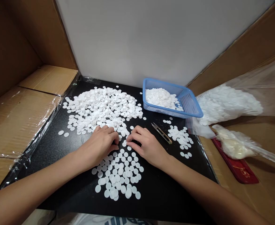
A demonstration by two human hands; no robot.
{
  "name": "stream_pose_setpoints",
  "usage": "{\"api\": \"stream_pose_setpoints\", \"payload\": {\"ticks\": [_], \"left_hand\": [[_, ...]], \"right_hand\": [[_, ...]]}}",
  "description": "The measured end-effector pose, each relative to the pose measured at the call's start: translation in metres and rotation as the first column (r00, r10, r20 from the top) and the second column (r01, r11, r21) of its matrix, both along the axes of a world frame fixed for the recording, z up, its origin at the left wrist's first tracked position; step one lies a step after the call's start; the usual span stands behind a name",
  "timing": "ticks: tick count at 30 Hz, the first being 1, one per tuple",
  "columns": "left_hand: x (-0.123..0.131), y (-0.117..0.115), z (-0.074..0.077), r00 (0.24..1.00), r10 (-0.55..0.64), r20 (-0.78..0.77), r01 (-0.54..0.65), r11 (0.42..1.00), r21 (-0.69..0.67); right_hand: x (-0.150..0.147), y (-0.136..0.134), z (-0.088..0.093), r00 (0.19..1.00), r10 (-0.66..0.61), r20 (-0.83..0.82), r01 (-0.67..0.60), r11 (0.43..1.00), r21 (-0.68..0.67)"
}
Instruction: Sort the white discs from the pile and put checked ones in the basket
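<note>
Small flat white discs cover much of the black tabletop (167,184). My left hand (103,143) rests between a large heap of discs (104,104) and a looser spread of discs (119,176) nearer to me. Its fingers are curled, with the thumb close to the index finger; anything between them is hidden. Facing it, my right hand (148,147) has thumb and index fingertips drawn together at the edge of a white disc (124,143). More discs lie in the narrow gap between both hands.
Thread snips (162,133) lie right of my right hand, beside a small group of discs (180,136). Behind them stands a blue basket (172,111) with more discs. Clear bags (228,104) and a red item (238,167) lie at right. Cardboard (17,118) flanks the table.
</note>
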State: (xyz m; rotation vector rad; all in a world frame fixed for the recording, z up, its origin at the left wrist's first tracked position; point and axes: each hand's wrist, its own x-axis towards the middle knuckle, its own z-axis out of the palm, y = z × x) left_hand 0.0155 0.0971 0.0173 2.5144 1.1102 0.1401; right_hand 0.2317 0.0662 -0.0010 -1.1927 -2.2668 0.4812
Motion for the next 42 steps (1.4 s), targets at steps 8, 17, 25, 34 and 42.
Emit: {"api": "stream_pose_setpoints", "payload": {"ticks": [8, 17, 25, 34, 42], "left_hand": [[-0.004, -0.006, -0.008, 0.986, -0.016, 0.163, 0.009, 0.999, 0.046], [-0.011, -0.008, -0.009, 0.945, -0.194, 0.264, 0.132, 0.963, 0.235], [-0.013, -0.006, -0.008, 0.938, -0.218, 0.27, 0.19, 0.973, 0.128], [0.012, -0.007, -0.013, 0.986, -0.049, 0.161, 0.021, 0.986, 0.167], [0.013, -0.004, -0.011, 0.989, 0.053, 0.141, -0.059, 0.998, 0.036]], "right_hand": [[0.023, -0.016, -0.005, 0.995, 0.068, 0.076, -0.079, 0.985, 0.155], [0.038, -0.017, 0.001, 0.979, 0.191, 0.071, -0.196, 0.978, 0.07], [0.038, -0.014, 0.003, 0.989, -0.055, -0.138, 0.036, 0.99, -0.138], [0.025, -0.015, -0.004, 1.0, -0.005, -0.022, 0.001, 0.989, -0.146], [0.03, -0.015, 0.005, 0.992, -0.112, -0.065, 0.092, 0.963, -0.255]]}}
